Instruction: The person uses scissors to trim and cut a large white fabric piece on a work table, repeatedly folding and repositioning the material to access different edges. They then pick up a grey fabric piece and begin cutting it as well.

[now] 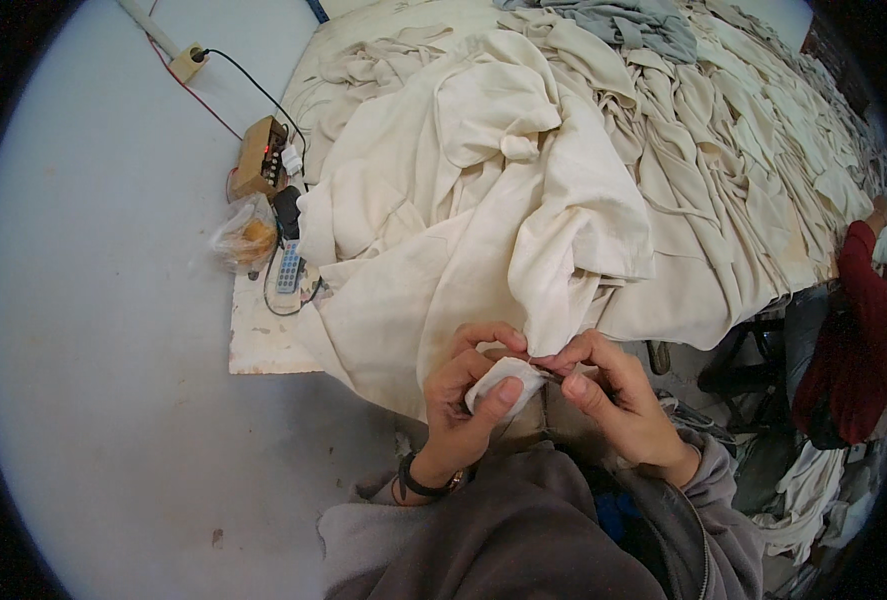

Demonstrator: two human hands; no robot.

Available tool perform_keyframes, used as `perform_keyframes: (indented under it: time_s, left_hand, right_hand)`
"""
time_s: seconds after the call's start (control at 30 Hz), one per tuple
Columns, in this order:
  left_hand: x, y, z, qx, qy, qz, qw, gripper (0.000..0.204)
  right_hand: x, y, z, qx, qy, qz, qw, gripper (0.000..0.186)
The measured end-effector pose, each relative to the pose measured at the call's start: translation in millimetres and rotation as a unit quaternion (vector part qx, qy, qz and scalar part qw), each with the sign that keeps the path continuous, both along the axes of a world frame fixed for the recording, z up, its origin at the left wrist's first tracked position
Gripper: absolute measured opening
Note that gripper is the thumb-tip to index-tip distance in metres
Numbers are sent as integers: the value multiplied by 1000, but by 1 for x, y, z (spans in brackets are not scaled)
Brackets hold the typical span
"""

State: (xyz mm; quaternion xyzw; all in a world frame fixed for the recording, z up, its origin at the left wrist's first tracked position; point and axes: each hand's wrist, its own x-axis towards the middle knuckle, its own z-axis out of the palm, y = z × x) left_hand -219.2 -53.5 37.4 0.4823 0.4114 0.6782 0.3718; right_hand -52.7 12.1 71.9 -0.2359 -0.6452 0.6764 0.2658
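Observation:
A large piece of cream cloth (473, 230) lies bunched on the table in front of me, and part of it hangs over the near edge toward my lap. My left hand (453, 405) is closed on a folded white end of fabric (493, 384), pinched under the thumb. Close beside it, my right hand (623, 410) is closed with thumb and fingers around a small thin dark tool (548, 375), whose tip meets the fabric. Its exact kind is mostly hidden by the fingers. The hands nearly touch at the cloth's lower tip.
Heaps of cream fabric (723, 190) cover the right of the table, with grey cloth (633, 25) at the back. Along the left edge are a brown box device (260, 158), a plastic bag (246, 235), a remote control (288, 268) and cables. A person in a red sleeve (858, 320) sits at right.

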Motion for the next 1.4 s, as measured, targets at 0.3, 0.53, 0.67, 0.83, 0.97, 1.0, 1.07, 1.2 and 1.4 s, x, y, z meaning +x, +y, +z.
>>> perform_keyframes:
  time_s: [0.3,0.53,0.67,0.83,0.97,1.0,1.07,1.2,1.4]
  left_hand:
    - [1,2,2,24,61,-10,998,16]
    - [3,3,1,54,-17,-61,997,11]
    - [4,0,2,46,-75,-44,995,10]
    - [5,1,0,45,-84,-66,993,9]
    - [5,1,-3,64,-92,-57,992,9]
    - [4,0,-3,64,-73,-42,994,9]
    - [2,-2,-2,66,-35,-12,997,8]
    - [-4,-8,2,88,5,-102,991,18]
    - [-7,-16,-4,129,135,-36,982,9]
  right_hand:
    - [-3,0,-6,-58,2,-37,998,19]
    - [-9,0,-12,-33,77,-59,995,19]
    - [-10,0,-12,0,68,-38,997,22]
    - [-6,3,-11,82,35,-26,996,23]
    - [-7,0,-15,81,64,-43,994,27]
    - [-8,0,-17,68,111,-79,988,29]
    - [-12,4,-23,57,221,-140,963,34]
    - [-23,46,-41,250,116,-288,917,42]
    - [-2,102,-70,378,193,-363,830,24]
